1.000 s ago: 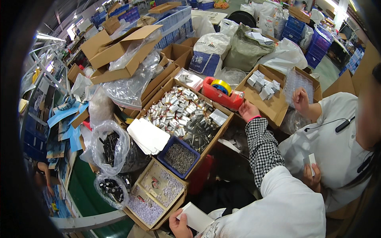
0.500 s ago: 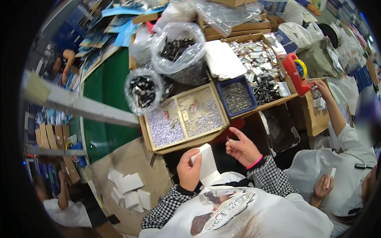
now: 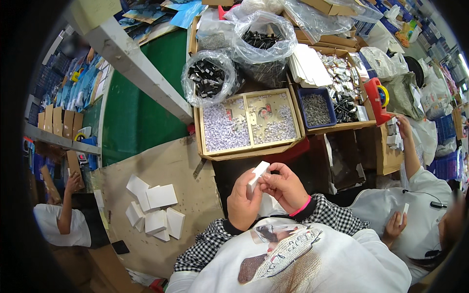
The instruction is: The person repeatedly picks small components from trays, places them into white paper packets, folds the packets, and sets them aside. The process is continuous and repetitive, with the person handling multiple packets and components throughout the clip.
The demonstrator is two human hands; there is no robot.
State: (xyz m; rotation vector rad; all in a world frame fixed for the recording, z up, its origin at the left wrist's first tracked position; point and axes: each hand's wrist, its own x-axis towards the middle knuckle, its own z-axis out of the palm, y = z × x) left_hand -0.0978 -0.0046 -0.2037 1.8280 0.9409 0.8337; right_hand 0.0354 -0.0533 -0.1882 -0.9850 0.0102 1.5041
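A small white cardboard box is held up in front of my chest. My left hand grips its lower part, and my right hand pinches its upper end with the fingertips. Just beyond my hands lies a shallow two-part cardboard tray with small pale pieces in both halves. A blue bin of small dark parts stands to the tray's right.
Several finished white boxes lie on a cardboard sheet to my left. Two clear bags of black parts sit behind the tray. A red tape dispenser stands at right. A person in white works at my right, another person at far left.
The view swung from the far boxes down to my lap. My right hand came back from the right and closed on the white box, which now stands more upright between both hands.
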